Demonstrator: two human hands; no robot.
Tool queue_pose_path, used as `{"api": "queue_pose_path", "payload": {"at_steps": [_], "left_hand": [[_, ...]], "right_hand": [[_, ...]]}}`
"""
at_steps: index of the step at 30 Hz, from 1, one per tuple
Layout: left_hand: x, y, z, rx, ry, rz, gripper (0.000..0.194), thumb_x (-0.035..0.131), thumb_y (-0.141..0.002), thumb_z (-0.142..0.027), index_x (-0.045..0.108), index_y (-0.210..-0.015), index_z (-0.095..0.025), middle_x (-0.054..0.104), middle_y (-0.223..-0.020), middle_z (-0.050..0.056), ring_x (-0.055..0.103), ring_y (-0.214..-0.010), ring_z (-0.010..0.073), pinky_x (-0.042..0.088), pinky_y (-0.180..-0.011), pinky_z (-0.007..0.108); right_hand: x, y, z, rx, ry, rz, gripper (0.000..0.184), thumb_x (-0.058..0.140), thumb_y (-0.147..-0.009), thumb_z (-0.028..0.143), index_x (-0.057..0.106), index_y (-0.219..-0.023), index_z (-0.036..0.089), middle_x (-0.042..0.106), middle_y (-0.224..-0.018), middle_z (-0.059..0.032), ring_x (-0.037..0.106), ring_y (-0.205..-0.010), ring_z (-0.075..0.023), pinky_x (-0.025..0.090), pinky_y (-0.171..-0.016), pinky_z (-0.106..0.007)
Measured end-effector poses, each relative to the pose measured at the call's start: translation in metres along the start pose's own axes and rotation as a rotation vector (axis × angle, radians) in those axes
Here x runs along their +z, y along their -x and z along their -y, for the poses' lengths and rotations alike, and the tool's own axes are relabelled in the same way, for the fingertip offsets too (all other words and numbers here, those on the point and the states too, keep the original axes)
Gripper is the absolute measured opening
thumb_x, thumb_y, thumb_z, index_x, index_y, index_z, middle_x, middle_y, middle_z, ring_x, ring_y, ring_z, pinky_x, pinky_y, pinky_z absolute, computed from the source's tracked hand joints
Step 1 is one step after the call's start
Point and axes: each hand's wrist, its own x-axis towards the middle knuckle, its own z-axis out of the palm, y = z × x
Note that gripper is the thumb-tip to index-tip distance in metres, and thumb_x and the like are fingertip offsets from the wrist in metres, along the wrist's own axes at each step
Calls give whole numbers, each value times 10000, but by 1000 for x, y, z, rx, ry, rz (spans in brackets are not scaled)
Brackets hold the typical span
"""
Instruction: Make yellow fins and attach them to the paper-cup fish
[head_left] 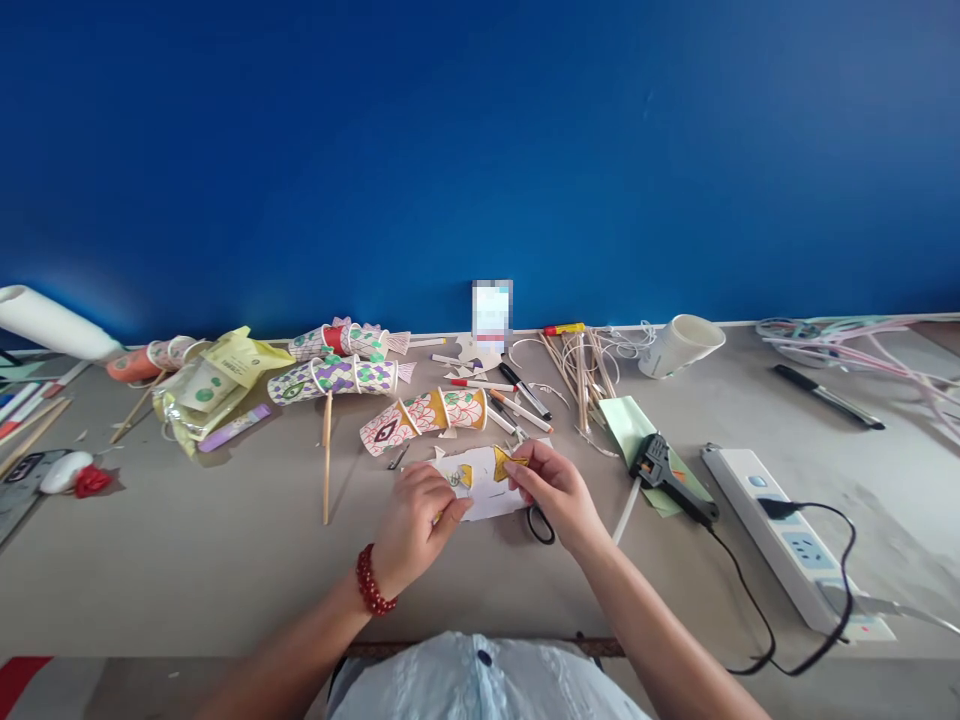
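Observation:
My right hand (559, 490) pinches a small yellow paper cutout (501, 460) with dark lines between thumb and fingertips. The fingers of my left hand (421, 515) are curled closed; a bit of yellow shows at them, but what they hold is hidden. Between and under both hands lies a white sheet of paper (491, 502), with another yellow-and-white drawn piece (463, 477) on it. Black-handled scissors (541, 526) stick out beneath the sheet near my right hand. Just beyond my hands rests a fish made of paper cups (427, 415), with red scales, yellow bands and a drawn eye.
More decorated cup fish (334, 378) lie behind left, by a yellow plastic package (221, 385). Thin wooden sticks (585, 375) and a paper cup (681, 346) are at the back. On the right are a glue gun (671, 485), its cord and a power strip (795, 540).

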Motion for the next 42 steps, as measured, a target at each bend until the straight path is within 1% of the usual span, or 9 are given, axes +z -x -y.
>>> {"api": "queue_pose_path", "payload": {"at_steps": [5, 10, 18, 22, 25, 27, 33, 37, 42], "left_hand": [[-7, 7, 17, -10, -142, -44, 429, 459, -968, -187, 514, -1392, -214, 697, -1141, 108, 689, -939, 213, 570, -817, 350], [-21, -2, 21, 87, -188, -81, 241, 475, -969, -155, 664, -1089, -241, 736, -1029, 57, 718, -907, 197, 583, -906, 379], [-43, -29, 28, 173, -81, -84, 453, 356, -956, -54, 600, -1262, -281, 455, -1523, 81, 611, -1245, 208, 608, -876, 323], [-34, -33, 5, 225, -81, -59, 347, 504, -933, -136, 611, -1241, -256, 598, -1366, 94, 538, -1301, 270, 444, -1101, 473], [-15, -32, -13, 2, 189, 5, 105, 554, -942, -291, 624, -927, -214, 672, -887, 42, 640, -866, 197, 533, -812, 329], [0, -32, -20, -171, 419, 130, 279, 521, -960, -385, 544, -743, -211, 577, -686, -5, 567, -665, 154, 490, -647, 271], [27, -34, -29, -304, 731, 157, 323, 494, -968, -443, 526, -742, -214, 533, -685, -19, 530, -683, 150, 468, -675, 266], [19, -31, -28, -277, 680, 169, 319, 483, -975, -399, 573, -734, -210, 583, -674, -12, 561, -679, 150, 476, -693, 260], [8, -25, -17, -307, 750, 108, 235, 567, -936, -411, 662, -881, -203, 675, -788, 5, 669, -697, 164, 545, -692, 276]], "right_hand": [[-2, -6, -9, 32, 26, 33, 376, 734, -784, 538, 578, -784, 196, 605, -622, 18, 421, -516, -100, 322, -499, -240], [-2, -9, -15, 28, 37, 34, 367, 736, -781, 536, 586, -797, 201, 646, -645, 9, 427, -502, -99, 328, -489, -237], [-11, -10, -25, 14, -29, 19, 346, 730, -797, 488, 517, -804, 216, 693, -687, -1, 433, -489, -93, 360, -489, -230], [-12, -5, -27, -81, 180, -45, 221, 650, -862, 405, 540, -821, 218, 675, -694, -2, 462, -511, -113, 366, -502, -237], [-6, 5, -22, -360, 571, -213, 69, 593, -885, 259, 592, -836, 211, 616, -677, 1, 505, -581, -137, 383, -568, -255], [0, 13, -18, -577, 760, -254, 92, 542, -894, 180, 586, -818, 207, 611, -680, -7, 516, -602, -144, 396, -604, -266], [8, 29, -14, -780, 954, -130, 141, 492, -934, 129, 584, -865, 210, 666, -728, -29, 564, -639, -165, 444, -618, -271], [-37, 34, -5, -800, 1012, 7, 205, 581, -944, 258, 617, -1142, 220, 737, -1054, -92, 659, -892, -221, 527, -791, -329], [-145, 46, -7, -281, 1349, -560, 296, 543, -938, 316, 642, -1180, 178, 699, -1166, -152, 640, -1073, -333, 514, -921, -459]]}}
